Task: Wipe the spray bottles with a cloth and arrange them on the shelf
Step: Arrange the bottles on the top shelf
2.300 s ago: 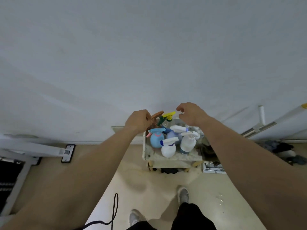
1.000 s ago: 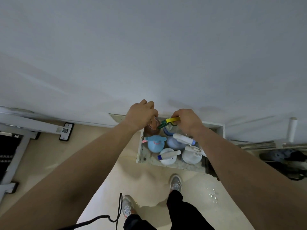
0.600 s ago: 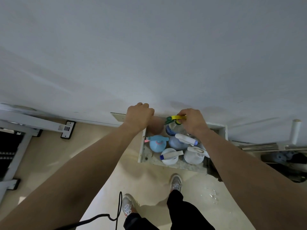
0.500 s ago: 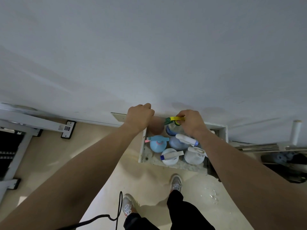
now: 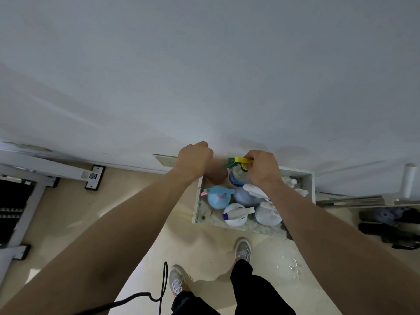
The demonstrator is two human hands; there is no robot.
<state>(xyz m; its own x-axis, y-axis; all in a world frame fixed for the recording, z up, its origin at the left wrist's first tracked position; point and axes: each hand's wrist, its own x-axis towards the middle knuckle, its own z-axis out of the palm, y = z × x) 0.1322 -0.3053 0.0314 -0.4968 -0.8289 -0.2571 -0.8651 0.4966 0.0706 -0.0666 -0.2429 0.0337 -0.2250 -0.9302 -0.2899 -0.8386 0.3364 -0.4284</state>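
Observation:
Several spray bottles stand on a white shelf top (image 5: 197,210) against the wall. My left hand (image 5: 195,160) is curled over the top of a brown bottle (image 5: 216,175) at the back left; the bottle's head is hidden under the hand. My right hand (image 5: 263,169) pinches the yellow and green trigger head (image 5: 238,160) of a clear bottle with blue liquid (image 5: 236,179) beside it. In front stand a light blue bottle (image 5: 218,198), a lavender bottle (image 5: 246,197) and two white bottles (image 5: 235,216) (image 5: 268,216). No cloth is in view.
A white wall fills the upper view. A white metal frame (image 5: 45,167) lies on the floor at left. A black cable (image 5: 160,289) runs by my shoes. Dark cleaning gear (image 5: 386,218) and a white roll (image 5: 409,183) sit at right. Water drops (image 5: 294,267) mark the floor.
Both hands have come down with the brown and the yellow-headed bottles to the shelf's back row. In the last half second they have barely moved.

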